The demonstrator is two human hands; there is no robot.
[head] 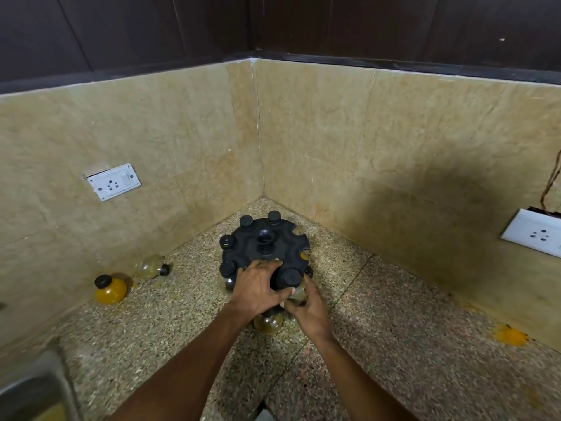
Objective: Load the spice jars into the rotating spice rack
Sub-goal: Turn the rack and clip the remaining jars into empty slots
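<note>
Spice jars with black caps sit in the notches of the round black rotating spice rack (265, 247), which stands on the speckled tabletop (394, 344) in the corner where two tiled walls meet. Capped jars fill the notches from about 7 o'clock round to 12 o'clock on the rack top; notches near 2 and 3 o'clock show open. The left hand (258, 288) lies over the rack's near edge at 6 o'clock, fingers spread and bent onto the black top. The right hand (309, 305) pinches a clear jar (293, 282) with a black cap at the rack's 5 o'clock edge, thumb and fingers curled round its glass body. Another jar (268, 325) shows below the hands, partly hidden. Well apart at 9 o'clock, an orange-filled jar (110, 288) stands upright near the wall, and just beside it a pale jar (151, 268) lies on its side. An orange stain (511, 335) marks the tabletop at 4 o'clock.
</note>
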